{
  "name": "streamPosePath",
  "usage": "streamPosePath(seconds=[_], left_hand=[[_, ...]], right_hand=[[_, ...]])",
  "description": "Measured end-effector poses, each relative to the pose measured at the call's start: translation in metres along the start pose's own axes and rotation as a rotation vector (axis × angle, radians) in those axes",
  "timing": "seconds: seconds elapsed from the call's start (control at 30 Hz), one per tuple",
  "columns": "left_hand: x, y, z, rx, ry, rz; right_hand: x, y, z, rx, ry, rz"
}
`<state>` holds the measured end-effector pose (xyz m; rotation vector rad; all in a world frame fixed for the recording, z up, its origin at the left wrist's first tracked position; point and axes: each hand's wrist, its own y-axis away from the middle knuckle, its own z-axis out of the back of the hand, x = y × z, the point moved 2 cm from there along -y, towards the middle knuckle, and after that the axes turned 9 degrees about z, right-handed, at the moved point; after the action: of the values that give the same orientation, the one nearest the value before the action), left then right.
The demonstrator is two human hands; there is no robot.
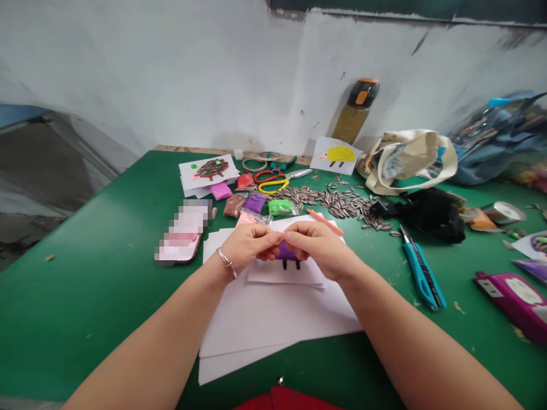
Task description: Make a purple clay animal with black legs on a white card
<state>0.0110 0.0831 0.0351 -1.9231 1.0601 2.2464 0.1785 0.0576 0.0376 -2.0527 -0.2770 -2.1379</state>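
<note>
At the centre of the frame, here's the purple shape (293, 256) on its small card (265, 275), black legs showing, the hands right over it. The left hand (249, 246) and right hand (318, 246) meet fingertip to fingertip, each thumb and forefinger pinched together; whatever sits between them is too small to tell. White sheets (269, 322) lie under the card. Just above, there's the green packet (281, 208), then seeds (342, 203); the phone (182, 236) lies left, the cutter (421, 273) right, and the bottle (352, 117) leans at upper right.
</note>
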Motion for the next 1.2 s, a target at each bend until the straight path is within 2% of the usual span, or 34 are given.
streamPosePath(seconds=[0.23,0.47,0.8,0.93,1.07,1.2], left_hand=[[-0.001,0.001,-0.002,0.006,0.002,0.028],[0.001,-0.001,0.005,-0.014,0.071,0.048],[-0.007,0.007,0.014,0.038,-0.103,0.056],[-0.009,0.010,0.016,0.022,-0.177,0.084],[-0.012,0.012,0.016,-0.016,-0.307,0.119],[-0.015,0.011,0.024,-0.169,-0.597,0.110]], right_hand=[[-0.002,-0.001,-0.001,-0.013,-0.029,-0.018],[-0.004,-0.002,0.000,-0.016,-0.020,-0.010],[-0.005,0.001,-0.006,0.034,0.100,-0.033],[-0.007,0.001,-0.008,0.035,0.209,-0.046],[-0.007,0.002,-0.014,0.065,0.417,-0.034],[-0.009,0.002,-0.022,0.075,0.662,0.014]])
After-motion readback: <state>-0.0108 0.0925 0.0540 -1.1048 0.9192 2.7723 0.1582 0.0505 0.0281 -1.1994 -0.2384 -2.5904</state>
